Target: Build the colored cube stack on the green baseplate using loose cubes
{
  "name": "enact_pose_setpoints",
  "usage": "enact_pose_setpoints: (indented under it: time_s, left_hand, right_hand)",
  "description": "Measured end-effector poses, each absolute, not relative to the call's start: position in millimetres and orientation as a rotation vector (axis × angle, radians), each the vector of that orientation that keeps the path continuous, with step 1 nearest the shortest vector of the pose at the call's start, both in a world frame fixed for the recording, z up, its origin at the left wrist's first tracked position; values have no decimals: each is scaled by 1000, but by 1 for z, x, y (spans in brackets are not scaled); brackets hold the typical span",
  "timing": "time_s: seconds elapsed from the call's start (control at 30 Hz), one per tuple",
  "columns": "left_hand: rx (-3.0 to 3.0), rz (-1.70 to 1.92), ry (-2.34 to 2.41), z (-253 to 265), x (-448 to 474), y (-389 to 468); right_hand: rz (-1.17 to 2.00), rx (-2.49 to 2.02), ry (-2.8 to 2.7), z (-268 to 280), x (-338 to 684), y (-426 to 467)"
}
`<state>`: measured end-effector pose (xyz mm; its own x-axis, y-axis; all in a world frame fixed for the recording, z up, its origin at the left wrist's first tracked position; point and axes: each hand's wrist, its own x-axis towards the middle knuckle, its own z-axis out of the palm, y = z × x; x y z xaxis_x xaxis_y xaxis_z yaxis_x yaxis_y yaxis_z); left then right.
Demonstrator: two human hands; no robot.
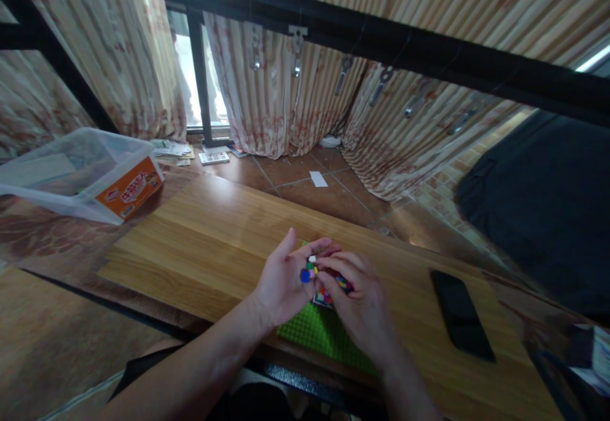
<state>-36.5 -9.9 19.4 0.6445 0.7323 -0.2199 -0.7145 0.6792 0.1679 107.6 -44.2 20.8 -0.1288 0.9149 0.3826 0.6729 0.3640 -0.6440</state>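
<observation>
My left hand (281, 281) is turned palm up with its fingers stretched out and slightly cupped. Several tiny toy bricks rest in it, among them a blue brick (305, 275), a white brick (312, 259) and a green one. From the right, my right hand (359, 297) reaches over the palm, thumb and index finger pinched at the small bricks; which brick they grip is too small to tell. Beneath both hands lies a green studded baseplate (324, 338). A cluster of multicoloured bricks (323, 298) shows on it, partly hidden by my right hand.
The wooden board (204, 237) carries the baseplate and, to the right, a black phone (462, 314). A clear plastic bin (81, 202) with an orange label stands at the left. Overhead, a dark metal bar (333, 37) with hanging clips crosses the view, before curtains (276, 97).
</observation>
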Motion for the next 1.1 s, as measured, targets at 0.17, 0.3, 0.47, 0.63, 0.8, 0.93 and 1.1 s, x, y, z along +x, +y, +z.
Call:
enact_pose_setpoints:
  time_s: [0.17, 0.3, 0.47, 0.63, 0.8, 0.93, 1.1]
  left_hand:
    - [53, 807, 238, 19, -37, -10]
    - [59, 801, 242, 19, -37, -10]
    - [68, 851, 351, 21, -36, -8]
    - [56, 980, 529, 20, -38, -4]
    - [38, 991, 586, 18, -39, -2]
    - [36, 983, 598, 18, -38, -2]
    - [38, 985, 610, 17, -38, -1]
  right_hand:
    - [335, -1427, -1956, 16, 106, -43]
    - [335, -1424, -1952, 17, 103, -43]
    - [384, -1439, -1819, 22, 111, -44]
    - [562, -1494, -1443, 17, 138, -40]
    - [745, -1474, -1313, 13, 154, -36]
    - [760, -1510, -1297, 10, 156, -37]
    - [726, -1578, -1368, 6, 155, -39]
